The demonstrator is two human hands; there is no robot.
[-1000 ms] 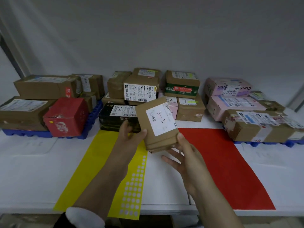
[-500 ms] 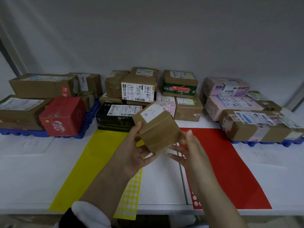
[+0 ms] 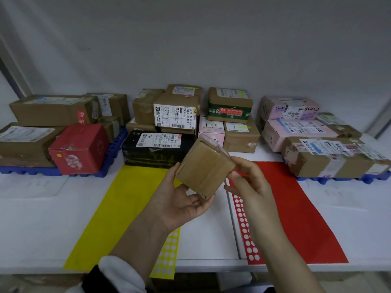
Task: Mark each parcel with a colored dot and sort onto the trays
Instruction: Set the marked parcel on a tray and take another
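Rotated since last frame: parcel label now faces away. Our left hand fingers cup it, right hand pinches its corner, above the table between yellow sheet and red sheet; grey wall behind.

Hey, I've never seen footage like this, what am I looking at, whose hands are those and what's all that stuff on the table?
No machine here: a person wears a camera on the head, so the picture looks down at their own hands. The left hand and right hand together hold a small brown parcel. On the white table lie a yellow sheet and a red sheet, with yellow dot stickers and red dot stickers. A pile of parcels stands at the back; the left blue tray and right blue tray carry more.
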